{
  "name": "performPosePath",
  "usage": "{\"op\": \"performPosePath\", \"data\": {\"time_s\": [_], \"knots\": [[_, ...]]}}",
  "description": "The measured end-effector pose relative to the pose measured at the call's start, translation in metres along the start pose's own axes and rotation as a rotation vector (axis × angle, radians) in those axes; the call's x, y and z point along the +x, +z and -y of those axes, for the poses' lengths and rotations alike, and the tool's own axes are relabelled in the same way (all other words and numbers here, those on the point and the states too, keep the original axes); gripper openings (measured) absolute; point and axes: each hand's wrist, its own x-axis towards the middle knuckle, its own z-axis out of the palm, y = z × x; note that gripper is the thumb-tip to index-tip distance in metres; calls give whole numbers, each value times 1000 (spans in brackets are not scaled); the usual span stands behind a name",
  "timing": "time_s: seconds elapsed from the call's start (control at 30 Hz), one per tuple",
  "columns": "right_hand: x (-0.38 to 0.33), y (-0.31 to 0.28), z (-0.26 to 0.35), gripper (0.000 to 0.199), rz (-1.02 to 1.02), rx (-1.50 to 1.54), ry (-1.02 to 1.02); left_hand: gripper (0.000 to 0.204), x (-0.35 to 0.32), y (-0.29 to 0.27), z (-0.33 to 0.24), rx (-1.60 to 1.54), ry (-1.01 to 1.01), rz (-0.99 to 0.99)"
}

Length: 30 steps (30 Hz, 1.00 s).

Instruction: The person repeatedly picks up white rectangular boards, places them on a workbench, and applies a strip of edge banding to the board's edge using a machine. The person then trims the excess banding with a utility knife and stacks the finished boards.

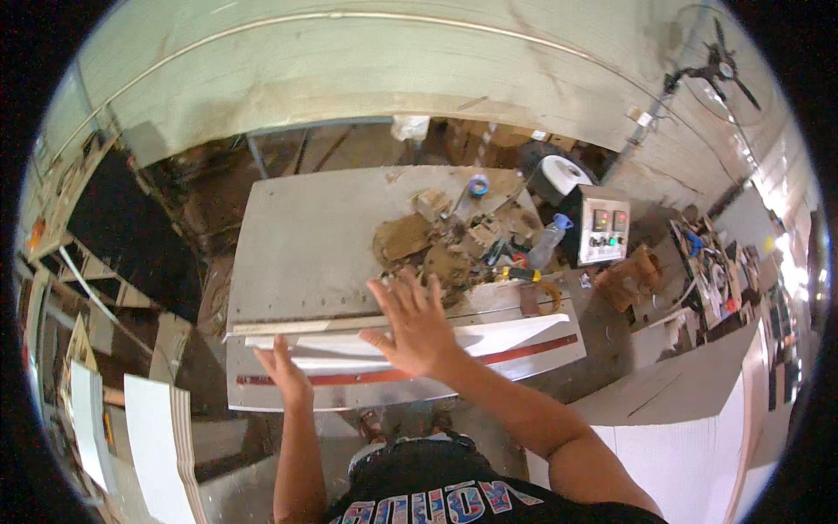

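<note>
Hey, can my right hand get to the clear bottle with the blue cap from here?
Probably yes, with a stretch: the right hand looks open and nothing seems to cover the bottle, though the yellow-and-black tool lies roughly between them.

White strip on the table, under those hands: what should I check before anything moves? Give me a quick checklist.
1. Left hand by the left part of the white strip: ok.
2. Right hand pressing on the strip: cannot tell; it is spread over it, but contact is unclear.
3. Table free of clutter: not ok; a heap of brown scraps lies beyond the right hand.
4. Plastic bottle away from the strip: ok.
5. Control box showing lights: ok; red and green glow.
</note>
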Motion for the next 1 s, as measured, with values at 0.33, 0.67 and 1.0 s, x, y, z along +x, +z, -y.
{"op": "performPosePath", "data": {"time_s": [0.33, 0.67, 1.0], "knots": [[3, -14, 6, 74, -155, 183, -96, 91, -7, 22, -31, -22, 71, 64], [-164, 49, -176, 45, -1454, 400, 727, 78, 13, -85, 65, 593, 131, 383], [-212, 178, -239, 79, -1058, 1272, 1170, 40, 49, -97, 58, 764, 138, 685]]}}
